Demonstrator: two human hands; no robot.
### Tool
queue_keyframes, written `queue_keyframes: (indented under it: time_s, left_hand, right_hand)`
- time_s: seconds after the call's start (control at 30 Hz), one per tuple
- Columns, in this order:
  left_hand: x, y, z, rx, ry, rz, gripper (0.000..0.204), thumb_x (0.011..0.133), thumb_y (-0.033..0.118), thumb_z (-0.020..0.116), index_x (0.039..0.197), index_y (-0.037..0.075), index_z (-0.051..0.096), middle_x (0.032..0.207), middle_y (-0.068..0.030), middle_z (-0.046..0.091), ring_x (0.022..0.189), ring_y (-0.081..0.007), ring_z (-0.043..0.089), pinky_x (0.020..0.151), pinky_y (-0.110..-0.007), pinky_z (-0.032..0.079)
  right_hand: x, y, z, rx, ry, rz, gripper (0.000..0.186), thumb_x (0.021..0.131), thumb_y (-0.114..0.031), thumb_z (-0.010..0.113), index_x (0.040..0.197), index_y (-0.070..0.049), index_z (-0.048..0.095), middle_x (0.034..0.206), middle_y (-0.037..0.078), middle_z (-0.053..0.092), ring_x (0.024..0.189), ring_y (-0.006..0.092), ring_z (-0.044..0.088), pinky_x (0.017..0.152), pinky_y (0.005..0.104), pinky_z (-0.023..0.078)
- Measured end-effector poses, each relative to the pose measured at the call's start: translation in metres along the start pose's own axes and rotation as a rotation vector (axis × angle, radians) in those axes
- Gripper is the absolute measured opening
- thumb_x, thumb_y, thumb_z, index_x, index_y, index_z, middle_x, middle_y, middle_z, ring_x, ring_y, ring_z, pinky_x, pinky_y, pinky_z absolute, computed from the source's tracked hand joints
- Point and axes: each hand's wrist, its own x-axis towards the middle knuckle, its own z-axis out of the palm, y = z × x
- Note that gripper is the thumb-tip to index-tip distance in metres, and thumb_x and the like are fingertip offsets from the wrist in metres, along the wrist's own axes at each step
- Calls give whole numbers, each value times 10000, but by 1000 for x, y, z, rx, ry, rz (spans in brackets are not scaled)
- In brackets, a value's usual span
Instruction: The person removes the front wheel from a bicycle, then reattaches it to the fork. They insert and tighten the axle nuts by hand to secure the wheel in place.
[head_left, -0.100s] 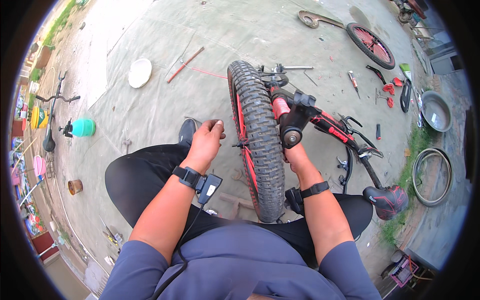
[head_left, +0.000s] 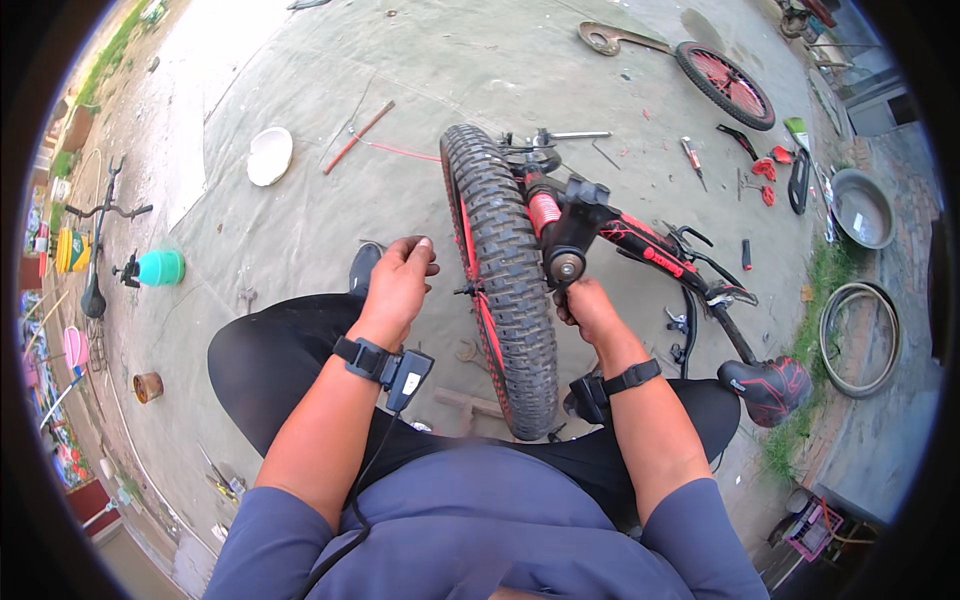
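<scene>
Concrete ground (head_left: 300,230) carries bicycle (head_left: 560,250), white plate (head_left: 269,156), spare wheel (head_left: 725,84), scattered tools (head_left: 760,165).

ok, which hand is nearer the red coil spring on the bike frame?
Right. Right hand grips the frame just below the red coil spring; left hand sits across the tyre.

open: bare concrete (head_left: 300,230) left | blocked: knobby tyre (head_left: 505,270) centre, red-black frame (head_left: 650,245) right
</scene>
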Motion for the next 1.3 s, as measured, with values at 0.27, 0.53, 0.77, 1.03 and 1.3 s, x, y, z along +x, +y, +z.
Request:
queue_keyframes:
  time_s: [0.27,0.53,0.77,1.03,1.3]
  left_hand:
    - [-28,41,-11,-157,56,130,412,1048,284,515,1353,5,515,1156,-87,624,1008,-152,624,786,-279,475]
    - [-75,68,-18,-257,-41,230,427,1050,329,511,1321,-1,525,1126,-88,636,991,-161,637,769,-280,479]
    - [-142,78,2,-500,-533,12,525,1066,446,440,1317,-9,515,1140,-136,634,1016,-236,646,794,-337,530]
    - [-155,74,32,-1116,-632,-160,497,1073,470,352,1277,50,524,1255,-109,598,1191,-259,572,1065,-431,441]
    - [-114,76,-36,-939,-297,-102,243,1050,278,506,1124,61,585,1027,-74,646,842,-171,636,657,-286,494]
  right_hand:
    - [-85,-36,-32,350,-147,9,541,1064,-504,391,1094,-11,612,930,101,635,838,263,678,745,367,559]
    - [-178,-52,-24,722,-220,-207,662,1029,-596,393,1229,8,574,1149,195,633,1125,356,637,979,440,528]
    - [-234,-83,27,760,-351,-483,666,1052,-579,326,1325,-13,548,1283,197,606,1274,363,552,1097,469,433]
    - [-222,-102,104,99,-404,-847,652,1081,-515,261,1405,16,455,1408,195,511,1298,278,503,1120,406,369]
    - [-208,-144,111,-410,-186,-1390,421,954,-229,620,1275,41,574,1264,221,614,1243,395,560,1077,483,405]
